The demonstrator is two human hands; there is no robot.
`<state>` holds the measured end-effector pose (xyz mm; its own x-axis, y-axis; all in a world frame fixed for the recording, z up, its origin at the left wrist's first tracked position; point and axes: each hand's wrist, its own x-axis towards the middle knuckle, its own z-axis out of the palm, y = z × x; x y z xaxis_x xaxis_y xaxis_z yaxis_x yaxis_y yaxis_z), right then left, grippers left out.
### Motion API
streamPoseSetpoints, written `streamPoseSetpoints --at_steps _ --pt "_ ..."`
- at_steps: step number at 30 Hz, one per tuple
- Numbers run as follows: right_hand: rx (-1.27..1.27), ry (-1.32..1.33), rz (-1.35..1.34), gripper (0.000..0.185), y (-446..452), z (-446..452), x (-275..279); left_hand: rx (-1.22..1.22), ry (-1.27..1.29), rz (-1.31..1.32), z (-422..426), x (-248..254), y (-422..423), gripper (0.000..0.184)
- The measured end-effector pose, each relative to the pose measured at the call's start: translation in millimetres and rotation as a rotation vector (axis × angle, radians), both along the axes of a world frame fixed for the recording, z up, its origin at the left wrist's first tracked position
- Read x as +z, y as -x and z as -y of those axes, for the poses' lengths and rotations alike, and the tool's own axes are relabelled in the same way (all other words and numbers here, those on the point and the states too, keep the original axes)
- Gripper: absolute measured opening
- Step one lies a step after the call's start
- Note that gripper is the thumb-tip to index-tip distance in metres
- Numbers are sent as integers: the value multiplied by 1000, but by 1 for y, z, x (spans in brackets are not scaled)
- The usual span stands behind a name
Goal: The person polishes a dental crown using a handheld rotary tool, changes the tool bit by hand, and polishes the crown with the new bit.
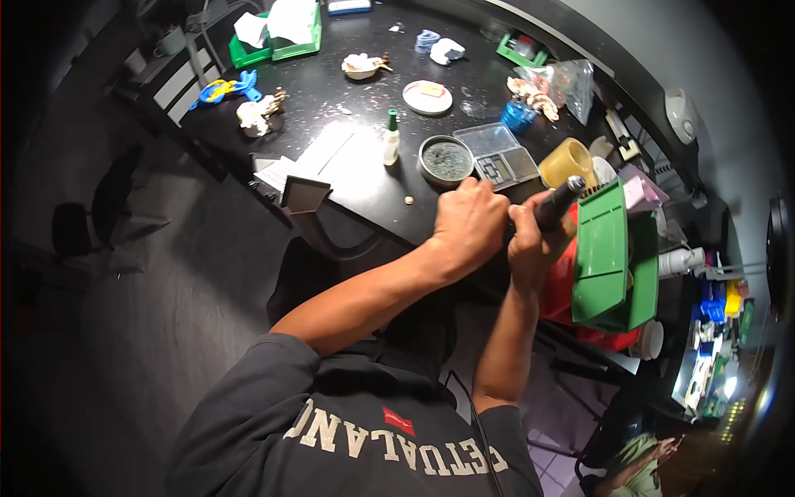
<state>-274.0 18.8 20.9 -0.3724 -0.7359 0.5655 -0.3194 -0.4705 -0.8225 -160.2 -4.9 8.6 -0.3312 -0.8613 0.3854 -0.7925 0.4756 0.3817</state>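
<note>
My right hand (534, 240) is closed around a black cylindrical handpiece (556, 207) with a metal end, which tilts up and away to the right. Beside it, my left hand (470, 219) is curled into a fist with its back toward me; anything in its fingers is hidden. Just beyond the left hand are a round tin (448, 161) with dark grey contents and a small digital scale (505, 169) with its clear cover raised. A tiny tan piece (408, 200) lies near the table edge. Behind it stands a white bottle (391, 147) with a green cap.
Close on the right is a green bin (600, 257), with a yellow cup (566, 163) behind it. Farther back are a white dish (427, 98), a blue cup (517, 118) and plaster models (363, 66). Papers (325, 157) lie left. A seated person (642, 468) is at lower right.
</note>
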Motion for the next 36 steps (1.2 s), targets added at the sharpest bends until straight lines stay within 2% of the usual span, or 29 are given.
streamPoseSetpoints --at_steps 3,6,9,10,12,14,15,19,23,36 --pt "-16 6 5 10 -2 -2 6 -49 -57 20 3 -2 4 17" --pt "-18 18 -3 16 -1 -1 4 -69 8 -46 -1 -4 1 15" --pt "33 -12 77 27 1 -1 -1 -162 84 -449 -8 -6 -19 18" --pt "43 33 60 30 -1 1 -3 -230 14 -670 -10 3 -30 18" --pt "54 60 -47 38 1 2 -7 -239 -255 -927 -13 12 -59 18" --pt "68 8 -248 47 1 -2 4 -247 -463 -1428 -11 18 -77 20" --pt "74 -38 -263 49 -6 -3 8 -342 -450 -1629 -4 18 -85 23" --pt "87 -119 -470 49 -17 -1 12 -377 -255 -1726 4 27 -102 28" --pt "85 -122 -566 48 -22 -1 15 -367 -198 -1723 5 27 -97 28" --pt "74 -132 -602 45 -23 0 13 -291 -123 -1667 7 26 -89 29"
